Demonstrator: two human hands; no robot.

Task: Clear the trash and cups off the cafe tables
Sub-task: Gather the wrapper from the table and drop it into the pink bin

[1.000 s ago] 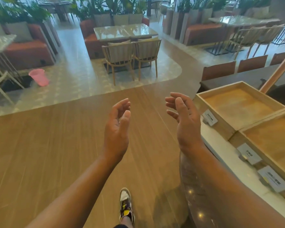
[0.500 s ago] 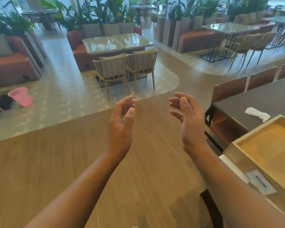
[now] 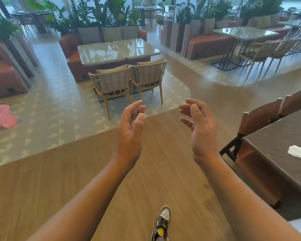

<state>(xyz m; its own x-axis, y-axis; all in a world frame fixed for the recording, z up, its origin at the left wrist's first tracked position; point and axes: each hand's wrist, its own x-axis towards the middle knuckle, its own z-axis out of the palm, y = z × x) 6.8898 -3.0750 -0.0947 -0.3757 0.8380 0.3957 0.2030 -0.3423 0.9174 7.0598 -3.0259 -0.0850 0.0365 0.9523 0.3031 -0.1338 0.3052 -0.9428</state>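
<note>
A crumpled white napkin [image 3: 300, 153] lies on the dark wooden table [image 3: 274, 146] at the right edge of the head view. My left hand [image 3: 130, 133] and my right hand [image 3: 201, 131] are raised in front of me over the wood floor, palms facing each other, fingers loosely curled, holding nothing. Both hands are well to the left of the napkin. A pink mesh waste basket [image 3: 2, 115] stands on the tiled floor at the far left.
Two brown chairs [image 3: 261, 119] stand at the dark table's far side. Ahead, a glossy double table [image 3: 116, 51] has two slatted chairs [image 3: 129, 82] and an orange sofa behind it. Another glossy table [image 3: 245, 33] with chairs stands at the back right. Planters line the back.
The view has moved forward and left: the wooden trays on the counter have left the frame, and the dark table with the napkin is closer. Both hands stay raised and hold nothing.
</note>
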